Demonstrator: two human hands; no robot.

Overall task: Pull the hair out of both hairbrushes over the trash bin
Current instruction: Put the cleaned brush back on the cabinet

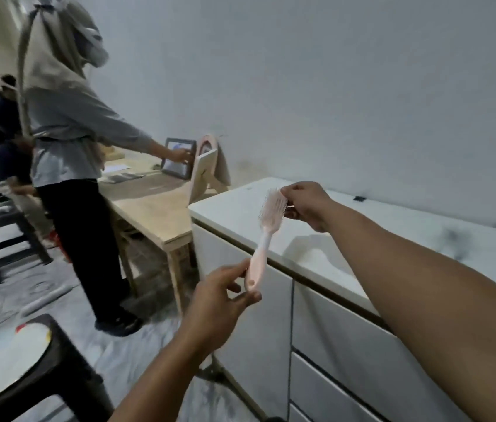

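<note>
A pale pink hairbrush (266, 233) is held upright and slightly tilted in front of a white cabinet. My left hand (222, 295) grips the end of its handle between thumb and fingers. My right hand (306, 204) is at the bristled head, its fingertips pinched against the bristles; any hair there is too fine to make out. No second hairbrush and no trash bin are in view.
The white cabinet (392, 248) with drawers runs along the wall at right. A wooden table (152, 208) with a picture frame (178, 158) and a small mirror (207, 169) stands beyond. A person (70, 153) stands at the table. A dark stool (12, 370) is at lower left.
</note>
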